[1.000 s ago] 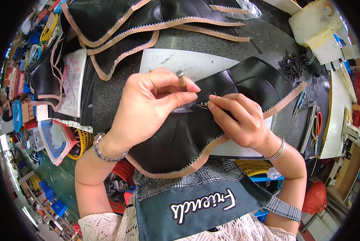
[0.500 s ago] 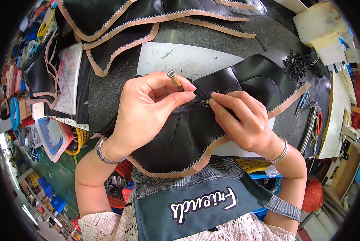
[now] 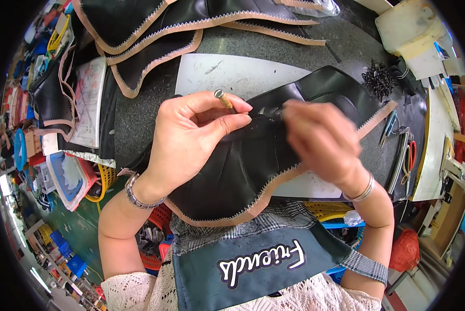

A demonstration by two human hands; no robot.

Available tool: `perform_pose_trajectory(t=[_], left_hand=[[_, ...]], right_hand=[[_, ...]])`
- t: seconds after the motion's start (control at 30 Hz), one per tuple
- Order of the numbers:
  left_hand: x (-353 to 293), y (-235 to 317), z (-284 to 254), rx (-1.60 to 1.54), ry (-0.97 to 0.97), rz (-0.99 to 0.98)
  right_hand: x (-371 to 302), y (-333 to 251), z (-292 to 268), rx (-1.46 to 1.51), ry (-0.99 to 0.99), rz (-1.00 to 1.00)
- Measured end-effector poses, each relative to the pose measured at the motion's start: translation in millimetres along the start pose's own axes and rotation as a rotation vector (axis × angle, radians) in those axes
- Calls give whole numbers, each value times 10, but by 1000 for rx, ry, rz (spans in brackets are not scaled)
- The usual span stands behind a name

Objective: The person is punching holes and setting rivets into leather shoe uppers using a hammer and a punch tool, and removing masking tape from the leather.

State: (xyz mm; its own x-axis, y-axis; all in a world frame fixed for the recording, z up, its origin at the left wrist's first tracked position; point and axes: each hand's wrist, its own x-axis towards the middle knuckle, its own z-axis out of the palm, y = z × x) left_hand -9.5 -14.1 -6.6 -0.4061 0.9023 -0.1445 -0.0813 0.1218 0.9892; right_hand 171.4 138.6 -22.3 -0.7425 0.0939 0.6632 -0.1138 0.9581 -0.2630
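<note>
Right now you seem to be on close fingertip work at the middle of the black leather, which lies in front of you, partly over the white board on the table, its zigzag-stitched tan edge toward you. Your left hand is over the leather, thumb and forefinger brought together, with the rod clamped in the fingers, its metal cap up and tilted away to the left. Whether those fingertips also pinch the leather, you can't tell from here. Your right hand is too blurred to read: it sits just beyond the small shiny bits between your hands, and you cannot tell whether its fingers are apart or closed on something.

As a judgement, the next move calls for a steady left hand and a precise right fingertip grip at that middle spot, with the rod kept out of the way. The scissors, the blue-handled tool and the black clump lie to the right, apart from both hands.
</note>
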Motion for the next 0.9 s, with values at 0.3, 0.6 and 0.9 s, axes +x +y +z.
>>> perform_pose_trajectory(t=[0.3,0.6,0.9], left_hand=[[17,38,76,73,-59,31],[13,18,76,154,-16,46],[75,16,125,472,-53,294]], right_hand=[[-675,1236,-1132,-481,144,1052],[-1589,652,-1730,-673,64,1189],[-2235,590,-1895,-445,115,1356]])
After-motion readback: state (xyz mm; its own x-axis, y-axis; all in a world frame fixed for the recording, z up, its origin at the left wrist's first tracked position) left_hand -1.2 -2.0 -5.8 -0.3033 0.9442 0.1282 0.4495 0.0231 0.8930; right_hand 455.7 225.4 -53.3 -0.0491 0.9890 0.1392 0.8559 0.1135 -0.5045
